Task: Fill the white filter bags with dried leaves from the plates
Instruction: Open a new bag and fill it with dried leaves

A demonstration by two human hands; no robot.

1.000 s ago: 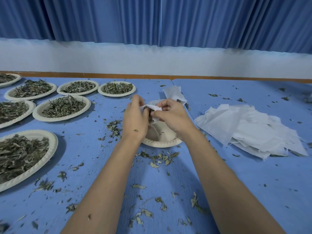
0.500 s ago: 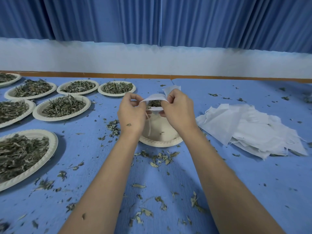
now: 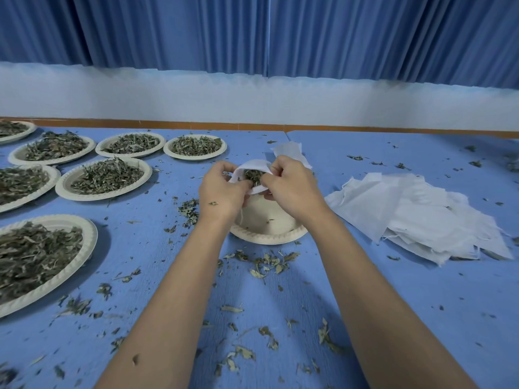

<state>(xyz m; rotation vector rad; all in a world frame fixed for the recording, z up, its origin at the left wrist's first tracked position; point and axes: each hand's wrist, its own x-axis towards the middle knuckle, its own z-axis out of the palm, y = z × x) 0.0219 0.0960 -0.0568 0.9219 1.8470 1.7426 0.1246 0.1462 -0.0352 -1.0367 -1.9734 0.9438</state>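
I hold one white filter bag (image 3: pixel 256 165) above a nearly bare paper plate (image 3: pixel 266 234) in the middle of the blue table. My left hand (image 3: pixel 223 189) grips the bag's left edge and my right hand (image 3: pixel 292 185) grips its right edge. The bag's mouth gapes towards me and dried leaves (image 3: pixel 253 175) show inside it. A thin string hangs from the bag down past my left wrist. A heap of flat white filter bags (image 3: pixel 418 214) lies to the right of my right forearm.
Several paper plates heaped with dried leaves stand at the left, among them one near plate (image 3: pixel 39 259) and one far plate (image 3: pixel 195 146). Another loose bag (image 3: pixel 289 150) lies behind my hands. Leaf crumbs (image 3: pixel 266 262) litter the blue table (image 3: pixel 421 304).
Both hands lifted the bag off the plate, then spread its mouth wider and tipped it towards me, so the leaves inside now show.
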